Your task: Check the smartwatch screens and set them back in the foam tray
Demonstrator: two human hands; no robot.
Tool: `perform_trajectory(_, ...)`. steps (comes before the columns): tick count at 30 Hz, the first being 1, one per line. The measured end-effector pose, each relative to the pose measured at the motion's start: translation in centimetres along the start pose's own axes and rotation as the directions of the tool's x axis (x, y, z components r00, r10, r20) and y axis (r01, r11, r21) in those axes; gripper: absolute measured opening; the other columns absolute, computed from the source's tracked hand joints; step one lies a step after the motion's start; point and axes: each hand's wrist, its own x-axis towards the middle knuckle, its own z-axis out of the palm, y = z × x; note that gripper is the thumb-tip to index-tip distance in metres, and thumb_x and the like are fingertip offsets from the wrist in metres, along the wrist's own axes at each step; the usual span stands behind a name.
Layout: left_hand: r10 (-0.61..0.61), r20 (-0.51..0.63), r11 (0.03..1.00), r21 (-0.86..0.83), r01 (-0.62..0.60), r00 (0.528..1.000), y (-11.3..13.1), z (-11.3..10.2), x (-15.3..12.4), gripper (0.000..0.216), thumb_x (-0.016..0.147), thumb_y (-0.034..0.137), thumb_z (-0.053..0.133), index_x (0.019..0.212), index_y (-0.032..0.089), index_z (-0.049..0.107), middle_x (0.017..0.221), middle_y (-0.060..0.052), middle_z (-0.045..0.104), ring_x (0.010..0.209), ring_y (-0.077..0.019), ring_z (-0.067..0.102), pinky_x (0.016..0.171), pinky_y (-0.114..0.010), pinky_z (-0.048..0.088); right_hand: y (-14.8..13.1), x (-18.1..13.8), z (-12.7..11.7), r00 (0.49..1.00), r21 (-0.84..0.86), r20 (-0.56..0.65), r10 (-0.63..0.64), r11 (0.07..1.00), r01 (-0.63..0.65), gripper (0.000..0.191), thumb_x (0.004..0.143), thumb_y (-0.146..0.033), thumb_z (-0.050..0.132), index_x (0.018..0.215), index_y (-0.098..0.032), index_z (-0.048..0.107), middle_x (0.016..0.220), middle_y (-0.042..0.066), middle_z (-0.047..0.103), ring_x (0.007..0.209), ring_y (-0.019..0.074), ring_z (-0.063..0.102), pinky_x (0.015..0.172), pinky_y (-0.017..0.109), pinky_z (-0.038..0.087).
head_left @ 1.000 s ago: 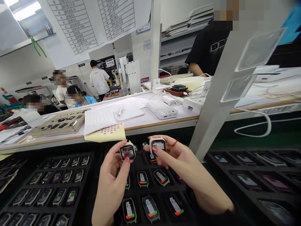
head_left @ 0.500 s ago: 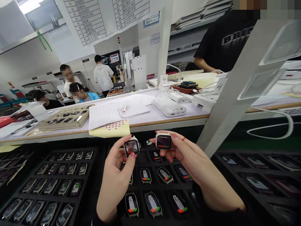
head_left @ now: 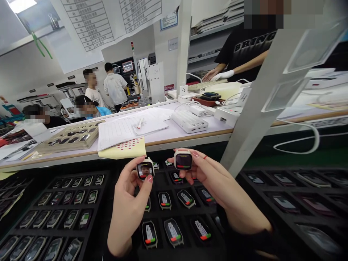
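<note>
My left hand (head_left: 129,203) is closed round a small white smartwatch body (head_left: 145,169) whose lit screen faces me. Beside it, my right hand (head_left: 214,183) pinches a second white smartwatch body (head_left: 183,160) with a dark screen showing a red and green bar. Both are held up over a black tray (head_left: 160,186) whose pockets hold several more watch bodies with lit screens (head_left: 173,231).
More black trays of watch bodies lie at left (head_left: 58,217) and right (head_left: 299,203). Behind is a white bench with papers (head_left: 122,130), a beige tray (head_left: 67,139), a white box (head_left: 189,121) and a slanted white post (head_left: 255,108). A person in black works beyond; others stand far left.
The right-hand watch's screen went from a white list to a dark view with a coloured bar. Both hands stay raised together; the view shifted slightly. The person behind now reaches a gloved hand out.
</note>
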Motion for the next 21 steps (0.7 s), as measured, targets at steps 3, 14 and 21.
perform_trajectory(3, -0.023, -0.002, 1.000, 0.015, 0.023, 1.000, 0.2, 0.1, 0.0, 0.040, 0.088, 0.030, 0.071, 0.127, 0.027, 0.062, 0.115, -0.005, 0.070, 0.102, -0.0169, 0.065, 0.085, -0.025, 0.052, -0.4, -0.1, 0.1, 0.998, -0.013, 0.055, -0.004, 1.000, 0.005, 0.046, 0.094, -0.053, 0.066, 0.125, -0.019, 0.064, 0.114, 0.013, 0.071, 0.073, 0.0193, 0.063, 0.057, 0.028, 0.048)
perform_trajectory(14, -0.050, -0.007, 0.999, 0.016, 0.050, 0.999, 0.4, 0.1, -0.1, 0.040, 0.088, 0.032, 0.070, 0.127, 0.026, 0.062, 0.124, -0.008, 0.067, 0.105, -0.0203, 0.066, 0.088, -0.029, 0.054, -1.1, -0.4, 0.4, 0.988, -0.151, 0.156, -0.021, 0.988, 0.045, 0.055, 0.088, -0.046, 0.073, 0.133, -0.020, 0.056, 0.124, 0.015, 0.067, 0.078, 0.0212, 0.066, 0.062, 0.032, 0.053)
perform_trajectory(21, -0.052, 0.006, 0.999, 0.010, 0.052, 0.999, 0.3, 0.2, 0.0, 0.038, 0.090, 0.032, 0.069, 0.127, 0.029, 0.062, 0.123, -0.005, 0.067, 0.104, -0.0176, 0.065, 0.088, -0.026, 0.054, -1.3, -0.5, 0.4, 0.985, -0.132, 0.173, -0.022, 0.990, 0.045, 0.052, 0.086, -0.038, 0.075, 0.132, -0.020, 0.056, 0.122, 0.014, 0.069, 0.077, 0.0196, 0.065, 0.061, 0.030, 0.052)
